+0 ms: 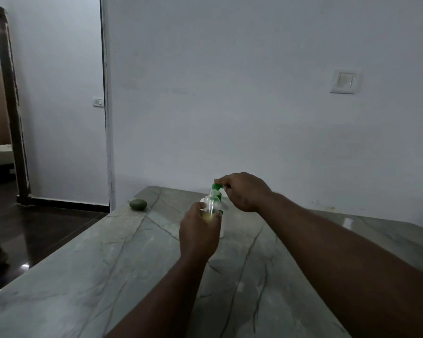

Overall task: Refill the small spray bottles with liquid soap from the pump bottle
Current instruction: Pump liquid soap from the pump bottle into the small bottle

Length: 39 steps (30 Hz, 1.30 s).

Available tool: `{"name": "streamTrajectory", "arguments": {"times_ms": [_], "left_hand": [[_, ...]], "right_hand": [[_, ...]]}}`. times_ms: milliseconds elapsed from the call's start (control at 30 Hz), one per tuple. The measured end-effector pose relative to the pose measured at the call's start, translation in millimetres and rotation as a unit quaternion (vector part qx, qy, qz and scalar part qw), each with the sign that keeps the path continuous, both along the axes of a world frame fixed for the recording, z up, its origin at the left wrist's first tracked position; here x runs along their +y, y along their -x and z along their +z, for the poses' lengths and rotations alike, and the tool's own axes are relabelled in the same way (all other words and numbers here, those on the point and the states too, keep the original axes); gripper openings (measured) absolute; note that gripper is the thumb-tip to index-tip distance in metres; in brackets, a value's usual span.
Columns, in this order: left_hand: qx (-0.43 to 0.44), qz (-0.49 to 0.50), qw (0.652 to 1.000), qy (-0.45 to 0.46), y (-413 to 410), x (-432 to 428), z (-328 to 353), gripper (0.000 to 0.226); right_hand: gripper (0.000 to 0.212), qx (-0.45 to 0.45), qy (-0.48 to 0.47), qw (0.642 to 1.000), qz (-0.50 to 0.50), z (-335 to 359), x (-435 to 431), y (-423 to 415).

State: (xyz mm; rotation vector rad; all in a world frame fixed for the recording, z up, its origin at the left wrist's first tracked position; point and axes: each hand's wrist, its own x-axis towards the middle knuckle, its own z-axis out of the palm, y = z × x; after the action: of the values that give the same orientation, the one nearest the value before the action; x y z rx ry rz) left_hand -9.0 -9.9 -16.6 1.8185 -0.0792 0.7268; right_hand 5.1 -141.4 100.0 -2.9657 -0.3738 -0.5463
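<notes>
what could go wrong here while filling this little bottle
1. The small bottle, held by the left hand under the pump, has a narrow neck; soap may miss and run onto the table.
2. The right hand on the pump might tip the white soap bottle, which no other hand steadies.

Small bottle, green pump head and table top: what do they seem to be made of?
Small bottle: probably clear plastic; yellowish liquid shows through its wall. Green pump head: opaque plastic, it seems, evenly coloured. Table top: likely polished stone, grey-green with dark veins and sheen.
</notes>
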Motion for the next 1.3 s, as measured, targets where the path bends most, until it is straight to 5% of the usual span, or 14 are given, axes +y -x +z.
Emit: {"name": "streamTrajectory", "arguments": {"times_ms": [1300], "left_hand": [[0.005,-0.007,1.000,-0.027,5,-2,-3,0.020]], "right_hand": [[0.045,-0.017,0.000,1.000,-0.009,-8,0,3]]}}
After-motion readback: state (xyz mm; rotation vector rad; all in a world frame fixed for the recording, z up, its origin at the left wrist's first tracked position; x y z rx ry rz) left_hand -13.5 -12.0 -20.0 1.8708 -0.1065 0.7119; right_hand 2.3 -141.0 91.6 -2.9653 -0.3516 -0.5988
